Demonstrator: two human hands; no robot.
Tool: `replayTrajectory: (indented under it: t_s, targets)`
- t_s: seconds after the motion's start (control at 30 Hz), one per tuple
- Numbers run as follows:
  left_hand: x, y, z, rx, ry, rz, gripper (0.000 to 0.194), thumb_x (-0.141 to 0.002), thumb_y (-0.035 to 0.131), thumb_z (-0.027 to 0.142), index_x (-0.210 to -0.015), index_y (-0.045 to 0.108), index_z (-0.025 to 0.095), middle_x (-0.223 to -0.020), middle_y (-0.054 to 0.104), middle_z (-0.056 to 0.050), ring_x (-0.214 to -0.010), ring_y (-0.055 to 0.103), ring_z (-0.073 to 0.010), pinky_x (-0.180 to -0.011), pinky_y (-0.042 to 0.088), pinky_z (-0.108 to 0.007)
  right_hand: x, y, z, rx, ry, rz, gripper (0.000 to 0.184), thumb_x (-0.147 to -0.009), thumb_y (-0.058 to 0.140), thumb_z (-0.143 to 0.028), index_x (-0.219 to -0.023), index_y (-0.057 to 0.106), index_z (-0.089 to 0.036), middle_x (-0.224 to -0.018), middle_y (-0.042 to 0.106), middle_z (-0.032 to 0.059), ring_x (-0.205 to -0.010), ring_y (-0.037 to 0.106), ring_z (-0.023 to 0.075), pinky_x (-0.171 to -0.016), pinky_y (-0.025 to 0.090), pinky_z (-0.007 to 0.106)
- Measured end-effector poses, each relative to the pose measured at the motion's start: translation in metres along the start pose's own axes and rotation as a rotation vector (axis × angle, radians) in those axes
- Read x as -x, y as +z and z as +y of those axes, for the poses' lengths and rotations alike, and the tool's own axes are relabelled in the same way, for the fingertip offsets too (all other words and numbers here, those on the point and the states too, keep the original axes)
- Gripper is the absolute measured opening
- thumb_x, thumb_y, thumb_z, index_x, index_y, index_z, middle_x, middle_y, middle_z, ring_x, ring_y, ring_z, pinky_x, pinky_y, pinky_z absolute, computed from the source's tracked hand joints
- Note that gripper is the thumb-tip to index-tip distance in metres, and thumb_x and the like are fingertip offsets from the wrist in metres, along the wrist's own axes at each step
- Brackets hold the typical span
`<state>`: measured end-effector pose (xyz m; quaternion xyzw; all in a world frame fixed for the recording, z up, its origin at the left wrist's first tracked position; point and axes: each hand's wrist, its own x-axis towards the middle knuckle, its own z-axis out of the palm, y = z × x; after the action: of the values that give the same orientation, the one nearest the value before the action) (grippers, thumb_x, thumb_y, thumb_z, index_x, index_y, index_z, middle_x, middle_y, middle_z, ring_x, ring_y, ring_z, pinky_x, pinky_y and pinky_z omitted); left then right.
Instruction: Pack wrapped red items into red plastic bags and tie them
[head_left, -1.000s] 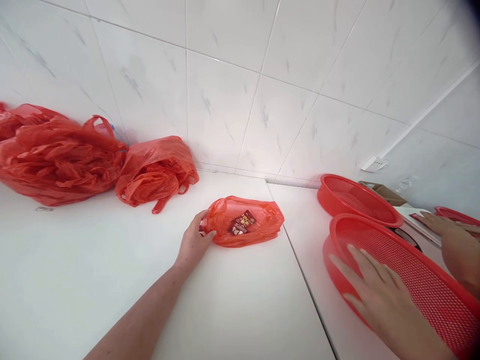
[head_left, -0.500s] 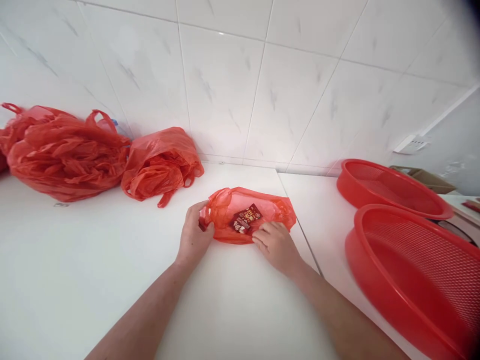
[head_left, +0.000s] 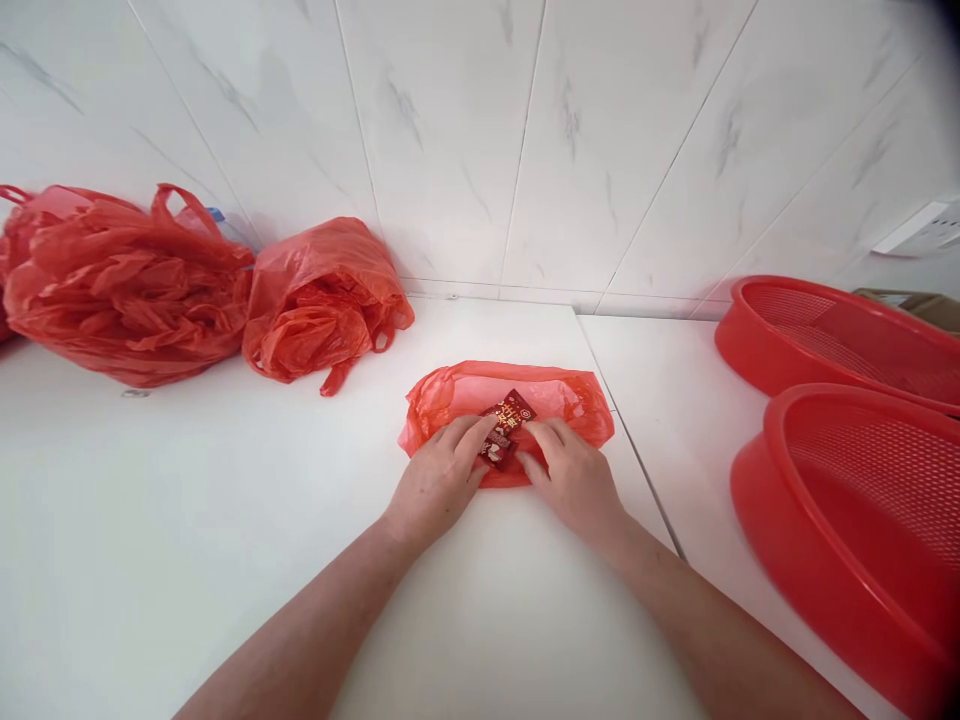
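Note:
A small red plastic bag (head_left: 559,398) lies flat on the white table (head_left: 187,520), with a dark red printed packet (head_left: 509,421) showing through it. My left hand (head_left: 442,478) rests on the bag's near left part, fingers extended onto the plastic beside the packet. My right hand (head_left: 570,475) presses on the bag's near right part, fingertips touching the packet through the plastic. Both hands lie flat and grip nothing.
Two bulging red plastic bags (head_left: 124,285) (head_left: 322,300) sit against the tiled wall at the back left. Two red mesh baskets (head_left: 825,335) (head_left: 862,520) stand at the right on an adjoining table. A wall socket (head_left: 919,228) is at the far right.
My left hand let go of the bag's left edge and moved right onto the bag beside the packet. My right hand came off the basket onto the bag. The view shifted left.

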<state>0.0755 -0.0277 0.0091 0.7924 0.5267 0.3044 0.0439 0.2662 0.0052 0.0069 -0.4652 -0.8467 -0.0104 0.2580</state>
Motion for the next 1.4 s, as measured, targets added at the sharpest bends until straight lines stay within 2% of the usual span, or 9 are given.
replayTrajectory:
  t_s: [0.2, 0.37, 0.5, 0.63, 0.77, 0.9, 1.0, 1.2, 1.4]
  targets:
    - [0.002, -0.003, 0.002, 0.126, -0.095, 0.029, 0.06, -0.081, 0.046, 0.008, -0.137, 0.03, 0.026, -0.131, 0.049, -0.011, -0.114, 0.054, -0.0228, -0.084, 0.053, -0.038, -0.013, 0.013, -0.022, 0.057, 0.02, -0.076, 0.026, -0.082, 0.061, -0.032, -0.103, 0.059, -0.017, -0.089, 0.063, 0.0098, -0.082, 0.058, 0.0256, -0.067, 0.047, 0.039]
    - [0.003, -0.003, -0.005, 0.178, -0.205, 0.034, 0.054, -0.085, 0.041, 0.01, -0.136, 0.031, 0.023, -0.131, 0.049, -0.012, -0.11, 0.056, -0.0226, -0.081, 0.054, -0.039, -0.013, 0.015, -0.029, -0.164, 0.123, -0.039, 0.025, -0.079, 0.061, -0.022, -0.104, 0.06, -0.019, -0.097, 0.063, 0.0079, -0.091, 0.058, 0.0243, -0.077, 0.049, 0.039]
    - [0.004, -0.006, -0.006, 0.231, -0.121, 0.174, 0.051, -0.087, 0.044, 0.012, -0.136, 0.033, 0.023, -0.132, 0.049, -0.011, -0.121, 0.049, -0.0217, -0.094, 0.049, -0.04, -0.005, -0.006, -0.037, -0.514, 0.317, 0.07, 0.029, -0.079, 0.062, -0.028, -0.107, 0.06, -0.022, -0.103, 0.063, 0.0057, -0.094, 0.058, 0.0217, -0.079, 0.05, 0.036]
    - [0.006, -0.009, 0.002, 0.486, -0.098, 0.196, 0.049, -0.089, 0.051, 0.023, -0.136, 0.037, 0.023, -0.132, 0.052, -0.01, -0.122, 0.049, -0.0219, -0.097, 0.047, -0.039, 0.003, -0.018, -0.04, -1.115, 0.421, -0.103, 0.025, -0.088, 0.049, -0.037, -0.102, 0.063, -0.022, -0.095, 0.066, 0.0045, -0.084, 0.06, 0.0176, -0.07, 0.05, 0.031]
    - [0.007, -0.007, 0.013, 0.886, -0.296, 0.08, 0.051, -0.079, 0.066, 0.031, -0.126, 0.048, 0.02, -0.112, 0.063, -0.01, -0.1, 0.061, -0.0213, -0.085, 0.053, -0.036, 0.007, -0.009, -0.037, -1.427, 0.455, -0.251, 0.035, -0.091, 0.042, -0.043, -0.083, 0.063, -0.016, -0.075, 0.063, 0.0046, -0.064, 0.057, 0.0145, -0.053, 0.045, 0.026]
    - [0.005, -0.004, 0.019, 1.118, -0.506, 0.085, 0.053, -0.075, 0.07, 0.027, -0.122, 0.044, 0.024, -0.093, 0.063, -0.003, -0.07, 0.061, -0.0138, -0.06, 0.054, -0.028, 0.009, -0.003, -0.035, -1.392, 0.448, -0.36, 0.042, -0.092, 0.038, -0.049, -0.083, 0.06, -0.015, -0.076, 0.063, 0.0053, -0.057, 0.057, 0.0128, -0.049, 0.043, 0.025]
    - [0.004, -0.003, 0.021, 1.063, -0.527, 0.09, 0.049, -0.074, 0.07, 0.023, -0.118, 0.048, 0.024, -0.092, 0.063, -0.003, -0.074, 0.062, -0.0145, -0.065, 0.055, -0.029, 0.01, -0.004, -0.037, -1.255, 0.437, -0.372, 0.036, -0.09, 0.042, -0.05, -0.089, 0.057, -0.017, -0.075, 0.062, 0.0022, -0.057, 0.057, 0.0124, -0.049, 0.044, 0.024]
    - [0.009, -0.002, 0.021, 0.915, -0.364, 0.17, 0.054, -0.079, 0.062, 0.015, -0.126, 0.041, 0.027, -0.106, 0.06, -0.005, -0.09, 0.063, -0.0156, -0.083, 0.054, -0.033, 0.011, -0.01, -0.041, -0.814, 0.291, -0.115, 0.023, -0.087, 0.052, -0.04, -0.079, 0.057, -0.019, -0.074, 0.055, 0.0001, -0.06, 0.049, 0.0111, -0.053, 0.042, 0.024]
    - [0.012, -0.005, 0.024, 0.708, -0.15, 0.159, 0.058, -0.08, 0.055, 0.009, -0.132, 0.033, 0.026, -0.098, 0.06, -0.003, -0.089, 0.061, -0.0137, -0.08, 0.052, -0.03, 0.009, -0.016, -0.044, -0.867, 0.316, -0.058, 0.029, -0.081, 0.061, -0.036, -0.107, 0.059, -0.023, -0.088, 0.064, 0.0017, -0.061, 0.053, 0.0114, -0.056, 0.046, 0.026]
